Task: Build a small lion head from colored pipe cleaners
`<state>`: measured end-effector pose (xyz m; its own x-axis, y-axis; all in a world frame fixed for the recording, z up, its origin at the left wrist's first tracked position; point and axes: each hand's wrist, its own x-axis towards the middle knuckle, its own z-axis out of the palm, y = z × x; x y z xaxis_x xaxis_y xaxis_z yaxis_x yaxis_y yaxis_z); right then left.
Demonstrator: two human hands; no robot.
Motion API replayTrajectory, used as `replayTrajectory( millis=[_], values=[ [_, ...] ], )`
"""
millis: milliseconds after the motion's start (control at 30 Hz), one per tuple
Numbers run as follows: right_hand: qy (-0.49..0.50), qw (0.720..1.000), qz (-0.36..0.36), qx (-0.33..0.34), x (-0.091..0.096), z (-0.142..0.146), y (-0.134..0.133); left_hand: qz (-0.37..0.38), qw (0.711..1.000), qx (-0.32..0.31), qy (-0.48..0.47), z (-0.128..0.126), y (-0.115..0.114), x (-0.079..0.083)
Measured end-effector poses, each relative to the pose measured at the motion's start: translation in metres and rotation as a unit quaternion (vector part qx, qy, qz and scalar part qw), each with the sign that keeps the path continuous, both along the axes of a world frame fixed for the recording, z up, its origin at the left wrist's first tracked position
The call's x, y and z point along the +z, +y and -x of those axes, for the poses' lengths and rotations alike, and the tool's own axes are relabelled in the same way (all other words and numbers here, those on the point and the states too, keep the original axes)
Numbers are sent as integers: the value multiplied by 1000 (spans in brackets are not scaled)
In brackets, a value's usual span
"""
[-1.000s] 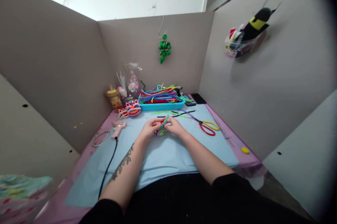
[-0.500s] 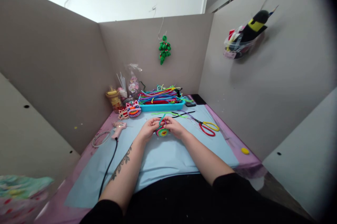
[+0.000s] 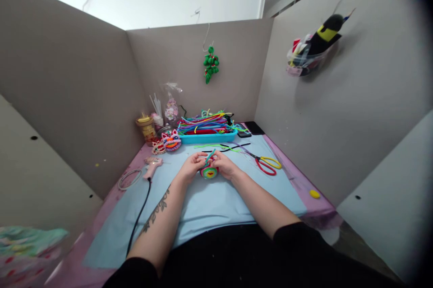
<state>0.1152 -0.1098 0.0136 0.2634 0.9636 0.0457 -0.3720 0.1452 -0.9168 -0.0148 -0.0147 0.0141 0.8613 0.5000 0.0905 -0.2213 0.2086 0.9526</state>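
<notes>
Between my hands, just over the blue cloth, is a round multicoloured pipe-cleaner piece (image 3: pixel 209 173) with a yellow and red centre inside green and pink rings. A teal pipe cleaner (image 3: pixel 210 156) sticks up from its top edge. My left hand (image 3: pixel 193 165) is closed at the piece's upper left, thumb and fingers pinching. On the upper right, my right hand (image 3: pixel 223 164) is closed too, its fingers at the piece and the teal stem. Fingers hide part of the upper edge, so the exact grip points are not clear.
Behind my hands stands a blue tray (image 3: pixel 208 138) heaped with pipe cleaners. Red-and-yellow scissors (image 3: pixel 265 164) lie to the right, and a pink glue gun (image 3: pixel 153 167) with a black cord to the left. Finished animal-face pieces (image 3: pixel 172 141) rest near a cup (image 3: pixel 147 129).
The teal pipe cleaner now leans further to the right. The round piece has turned slightly to show more of its face, while both hands stay in nearly the same place.
</notes>
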Motion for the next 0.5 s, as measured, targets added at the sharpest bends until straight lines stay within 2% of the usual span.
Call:
replayTrajectory(
  millis=[133,300,500],
  values=[
    [-9,1000,-5,-1,4,1,-2,-4,1000,-1,3,1,-3,4],
    [-22,999,-15,34,9,2,-8,9,1000,7,8,0,-4,5],
    [-57,995,-26,82,8,-4,-8,16,1000,-2,10,-1,-4,2]
  ],
)
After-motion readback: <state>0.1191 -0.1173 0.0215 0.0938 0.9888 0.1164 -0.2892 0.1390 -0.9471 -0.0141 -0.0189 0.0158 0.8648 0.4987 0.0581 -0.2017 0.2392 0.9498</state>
